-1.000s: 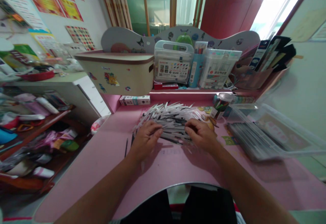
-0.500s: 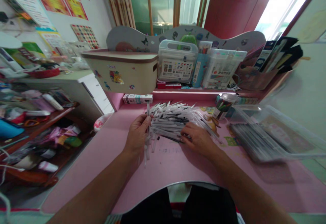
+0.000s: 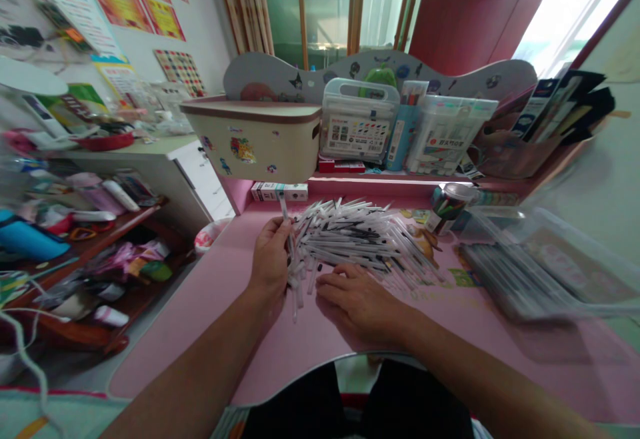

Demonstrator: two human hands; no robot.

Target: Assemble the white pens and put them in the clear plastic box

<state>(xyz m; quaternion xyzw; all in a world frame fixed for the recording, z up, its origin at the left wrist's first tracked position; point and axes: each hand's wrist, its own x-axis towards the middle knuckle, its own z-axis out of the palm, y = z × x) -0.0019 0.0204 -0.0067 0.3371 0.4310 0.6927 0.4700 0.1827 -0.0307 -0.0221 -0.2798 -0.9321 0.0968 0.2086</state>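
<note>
Right hand (image 3: 357, 296) has slid nearer on the pink desk (image 3: 210, 319), flat and unclenched at the edge of the pen pile (image 3: 360, 236), while left hand (image 3: 273, 259) clamps a pen bundle (image 3: 295, 272) upright beside it: light, stiff, slippery, probably best pinched mid-barrel.

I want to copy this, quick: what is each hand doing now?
Left hand: closed around a bunch of pens.
Right hand: open, holding nothing, fingers at the edge of the pen pile.

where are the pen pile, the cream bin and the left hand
pen pile (image 3: 360, 239): head view, middle of the heap
cream bin (image 3: 255, 142): head view, front wall
left hand (image 3: 270, 260): head view, back of the hand
</note>
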